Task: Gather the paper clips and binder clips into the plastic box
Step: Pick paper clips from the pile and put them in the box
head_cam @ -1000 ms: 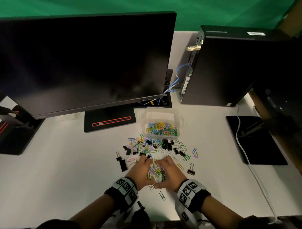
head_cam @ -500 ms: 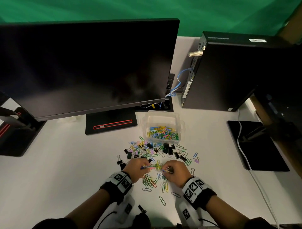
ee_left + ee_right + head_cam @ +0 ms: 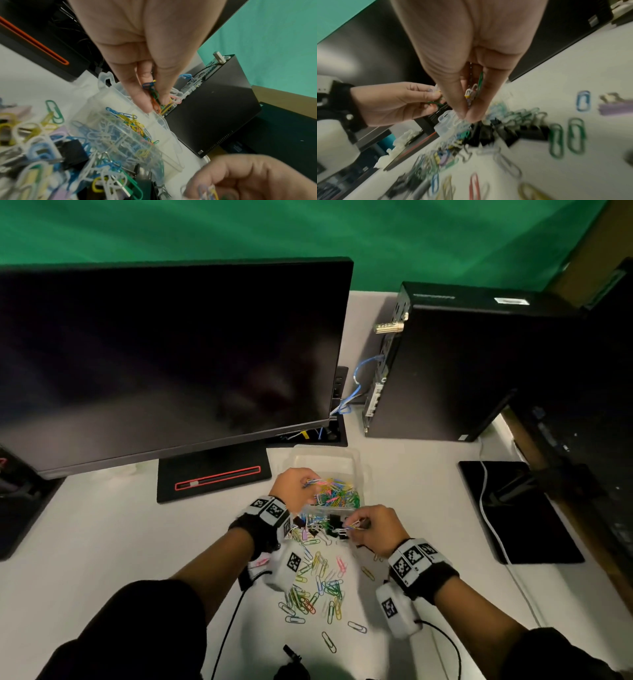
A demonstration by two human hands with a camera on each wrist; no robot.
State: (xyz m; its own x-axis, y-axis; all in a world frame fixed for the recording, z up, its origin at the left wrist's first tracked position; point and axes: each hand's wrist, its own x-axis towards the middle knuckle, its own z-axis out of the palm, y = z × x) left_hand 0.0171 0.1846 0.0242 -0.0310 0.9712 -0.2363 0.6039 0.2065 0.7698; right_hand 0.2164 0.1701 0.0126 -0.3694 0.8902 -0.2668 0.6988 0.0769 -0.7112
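Note:
The clear plastic box (image 3: pixel 354 460) (image 3: pixel 155 119) sits in front of the monitor, holding coloured paper clips (image 3: pixel 337 494). My left hand (image 3: pixel 296 486) (image 3: pixel 152 97) is over the box's left side and pinches a bunch of paper clips (image 3: pixel 152 92). My right hand (image 3: pixel 371 527) (image 3: pixel 469 108) is just before the box's near right corner, pinching a few paper clips (image 3: pixel 473 92). Black binder clips (image 3: pixel 330 523) (image 3: pixel 505 132) lie against the box's near wall. Loose paper clips (image 3: pixel 317 587) are scattered on the table between my forearms.
A large black monitor (image 3: pixel 164 364) on a stand (image 3: pixel 212 477) fills the back left. A black computer case (image 3: pixel 455 364) stands back right, with a black pad (image 3: pixel 513 508) and a white cable (image 3: pixel 486 515) at the right. The table (image 3: pixel 102 535) is white.
Both hands lifted from the pile near me and moved forward with pinched clips; the left now hangs over the box, the right is at its near edge.

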